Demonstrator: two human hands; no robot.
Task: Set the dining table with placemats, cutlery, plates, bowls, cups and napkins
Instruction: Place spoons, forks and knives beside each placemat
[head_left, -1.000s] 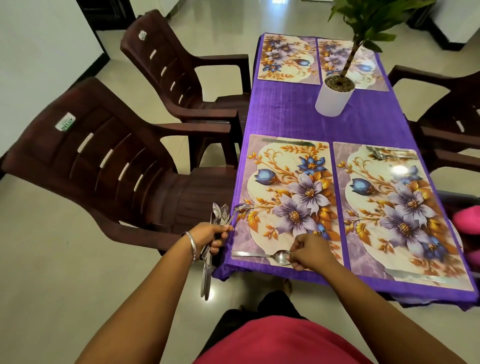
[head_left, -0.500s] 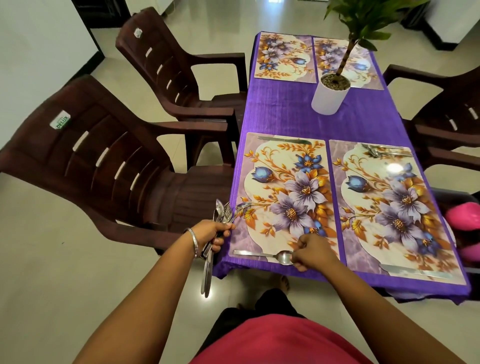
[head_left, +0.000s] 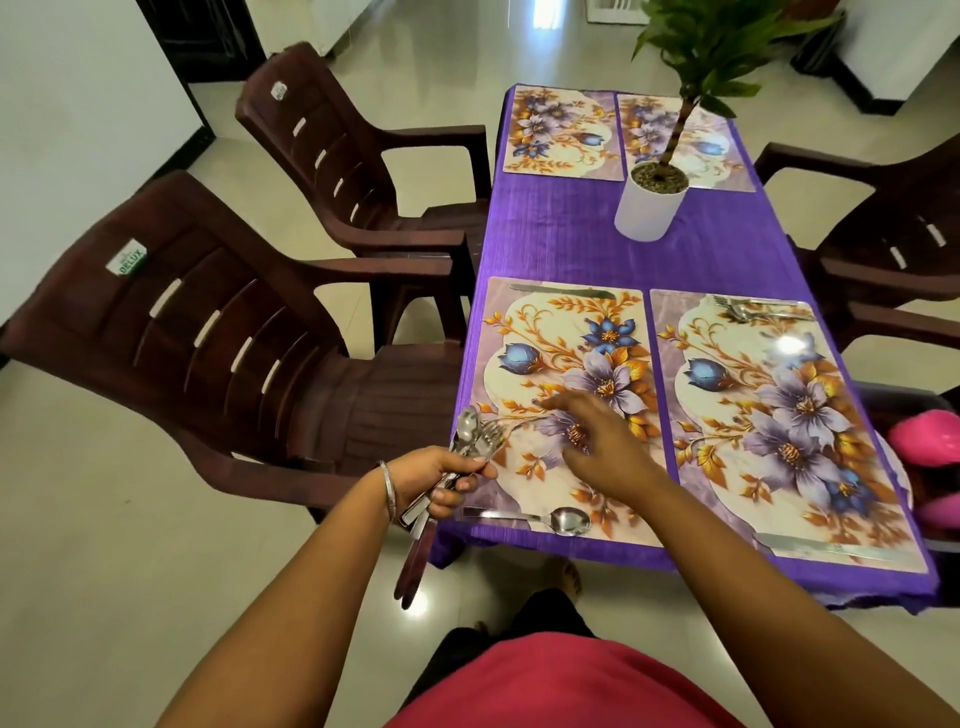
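My left hand (head_left: 441, 478) grips a bundle of cutlery (head_left: 470, 441), spoon and fork heads up, dark handles hanging below, just off the table's left edge. My right hand (head_left: 597, 441) hovers with fingers spread over the near left floral placemat (head_left: 524, 332), holding nothing. A spoon (head_left: 550, 518) lies along that placemat's near edge. A knife (head_left: 561, 291) lies along its far edge. The near right placemat (head_left: 727, 364) carries forks (head_left: 748, 309) at its far edge and a knife (head_left: 831, 548) at its near edge.
Two more floral placemats (head_left: 561, 135) lie at the table's far end on the purple cloth (head_left: 561, 234). A white pot with a green plant (head_left: 647, 205) stands mid-table. Brown plastic chairs (head_left: 218, 332) flank both sides. A pink object (head_left: 924, 431) sits at the right.
My right hand has let go of the spoon, which stays on the placemat's near edge. The hand has lifted and moved left toward the cutlery bundle. My left hand keeps its grip.
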